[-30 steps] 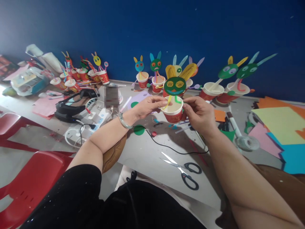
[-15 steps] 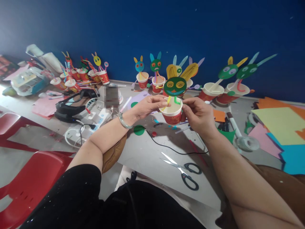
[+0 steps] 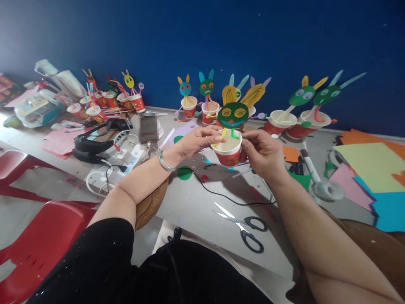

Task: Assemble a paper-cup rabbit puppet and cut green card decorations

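Observation:
A red-and-white paper cup is held upright above the table between my two hands. My left hand pinches at the cup's left rim, beside a yellow strip inside it. On the cup's right side, my right hand grips the wall with thumb and fingers; some fingertips are hidden behind the cup. A green paper face with yellow ears, yellow eyes and a blue mouth stands up over the cup. A bent green strip also shows inside the rim.
Scissors lie spread on the table below my hands, near a black cable and a green paper disc. Finished-looking cup figures line the blue wall. Coloured paper and a tape roll are at right, a headset at left.
Almost nothing differs. Both hands keep their hold on the cup, and the paper ears have shifted very slightly.

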`<state>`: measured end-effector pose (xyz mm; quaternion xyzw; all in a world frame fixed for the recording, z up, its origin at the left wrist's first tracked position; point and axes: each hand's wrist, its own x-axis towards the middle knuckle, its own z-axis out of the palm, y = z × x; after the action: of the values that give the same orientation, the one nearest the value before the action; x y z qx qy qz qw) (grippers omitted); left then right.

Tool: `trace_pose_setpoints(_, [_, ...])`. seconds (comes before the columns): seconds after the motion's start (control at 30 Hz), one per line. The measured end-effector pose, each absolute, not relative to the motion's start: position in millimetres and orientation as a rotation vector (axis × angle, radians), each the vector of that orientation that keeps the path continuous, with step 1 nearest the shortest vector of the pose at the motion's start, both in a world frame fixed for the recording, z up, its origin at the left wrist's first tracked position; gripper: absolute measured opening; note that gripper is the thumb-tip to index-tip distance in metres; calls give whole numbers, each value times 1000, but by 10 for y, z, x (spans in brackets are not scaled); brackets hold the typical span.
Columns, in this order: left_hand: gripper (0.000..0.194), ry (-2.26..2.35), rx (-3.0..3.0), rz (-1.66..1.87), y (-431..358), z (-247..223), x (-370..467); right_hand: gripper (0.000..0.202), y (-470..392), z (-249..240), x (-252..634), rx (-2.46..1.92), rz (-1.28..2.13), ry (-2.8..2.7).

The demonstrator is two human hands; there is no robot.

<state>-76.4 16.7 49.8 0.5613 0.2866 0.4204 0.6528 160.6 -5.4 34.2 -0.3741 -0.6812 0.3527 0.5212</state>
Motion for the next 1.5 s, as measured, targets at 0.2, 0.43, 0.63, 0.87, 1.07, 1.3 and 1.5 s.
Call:
trace_pose_setpoints(0.2, [45, 660, 1288, 959, 155, 512, -764, 51, -55, 341, 1606, -892, 849, -1632])
trace_pose_setpoints(0.43, [47, 673, 1257, 966, 144, 526, -760, 52, -54, 326, 1609, -906, 850, -1632])
trace_pose_setpoints(0.63, [49, 678, 1242, 967, 133, 533, -753, 51, -51, 321, 1613, -904, 849, -1643])
trace_pose_setpoints(0.87, [50, 685, 1234, 950, 127, 559, -751, 51, -59, 334, 1598, -904, 888, -1620])
trace_pose_setpoints(1.07, [56, 690, 1263, 958, 123, 560, -760, 50, -70, 343, 1589, -921, 900, -1603])
trace_pose_setpoints(1.3, [49, 690, 1253, 985, 137, 519, -755, 47, -75, 362, 1591, -926, 879, -1624])
trace_pose_setpoints(1.5, [50, 670, 1212, 973, 137, 521, -755, 47, -71, 357, 1577, -894, 883, -1606])
